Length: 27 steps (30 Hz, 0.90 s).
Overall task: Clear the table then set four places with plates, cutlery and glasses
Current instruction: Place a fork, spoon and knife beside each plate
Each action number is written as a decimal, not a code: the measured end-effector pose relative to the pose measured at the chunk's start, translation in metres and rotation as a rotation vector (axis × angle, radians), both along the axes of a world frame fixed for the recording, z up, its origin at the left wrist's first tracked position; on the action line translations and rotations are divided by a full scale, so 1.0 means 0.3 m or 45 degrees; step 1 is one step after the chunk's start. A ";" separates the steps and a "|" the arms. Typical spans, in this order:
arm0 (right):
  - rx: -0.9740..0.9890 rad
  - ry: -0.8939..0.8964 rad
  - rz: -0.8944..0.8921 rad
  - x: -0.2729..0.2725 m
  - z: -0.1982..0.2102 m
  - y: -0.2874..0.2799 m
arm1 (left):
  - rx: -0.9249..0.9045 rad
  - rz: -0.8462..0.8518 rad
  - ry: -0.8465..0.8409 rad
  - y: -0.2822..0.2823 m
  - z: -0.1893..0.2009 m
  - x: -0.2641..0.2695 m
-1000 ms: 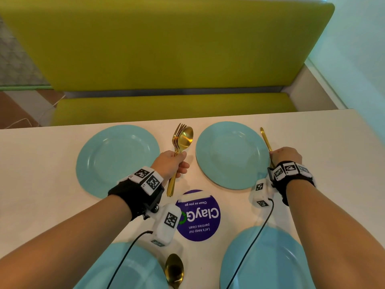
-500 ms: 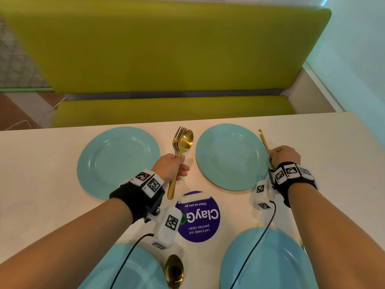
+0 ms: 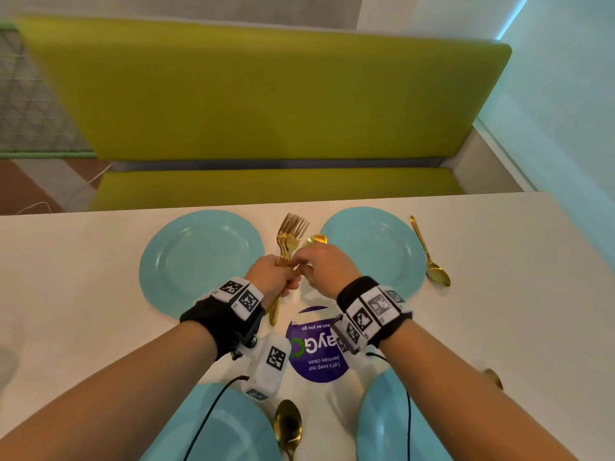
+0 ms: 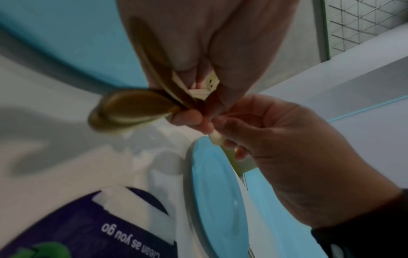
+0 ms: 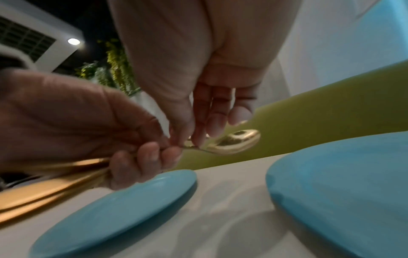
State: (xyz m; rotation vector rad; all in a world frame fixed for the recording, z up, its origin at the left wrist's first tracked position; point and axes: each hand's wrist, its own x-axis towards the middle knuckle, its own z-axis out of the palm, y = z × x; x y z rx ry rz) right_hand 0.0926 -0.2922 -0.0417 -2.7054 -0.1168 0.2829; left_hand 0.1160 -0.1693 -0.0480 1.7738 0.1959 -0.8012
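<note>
My left hand [image 3: 289, 278] grips a bundle of gold forks [image 3: 292, 231] and one gold spoon [image 3: 316, 239] above the table, between the two far blue plates. My right hand [image 3: 302, 261] has come against it and pinches that spoon's neck just below the bowl; in the right wrist view the thumb and fingertips [image 5: 199, 137] close on the neck beside the spoon bowl [image 5: 234, 142]. In the left wrist view the spoon bowl [image 4: 130, 111] sticks out left of my fist. Another gold spoon [image 3: 429, 257] lies right of the far right plate [image 3: 382, 234].
The far left plate [image 3: 186, 261] and two near plates [image 3: 233, 430] [image 3: 382, 424] sit on the white table [image 3: 66, 294]. A spoon [image 3: 288, 425] lies between the near plates. A purple sticker [image 3: 316, 361] marks the middle. A green bench [image 3: 266, 184] runs behind.
My right hand let go of the spoon beside the far right plate, swung left to the bundle and pinched the spoon in it. My left hand stayed put.
</note>
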 end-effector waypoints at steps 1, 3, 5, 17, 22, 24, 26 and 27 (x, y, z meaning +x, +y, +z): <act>-0.017 0.001 0.014 -0.007 0.000 0.017 | 0.007 -0.032 0.002 0.017 0.004 -0.004; -0.098 0.007 0.048 -0.020 0.002 0.039 | 0.024 -0.082 0.022 0.048 0.012 -0.011; -0.174 0.048 0.087 -0.036 -0.001 0.054 | 0.026 -0.114 0.047 0.079 0.011 -0.019; -0.327 0.156 0.177 -0.108 0.036 0.195 | 0.077 -0.035 0.068 0.289 0.038 -0.072; -0.045 0.211 -0.227 -0.081 0.018 0.205 | 0.049 0.179 0.002 0.427 0.030 -0.027; 0.080 0.243 -0.409 -0.065 0.000 0.211 | 0.045 0.235 -0.020 0.471 0.027 -0.010; 0.105 0.262 -0.553 -0.036 -0.029 0.209 | 0.037 0.255 -0.044 0.501 0.021 0.005; 0.110 0.302 -0.618 -0.020 -0.038 0.209 | 0.031 0.257 -0.050 0.510 0.023 0.011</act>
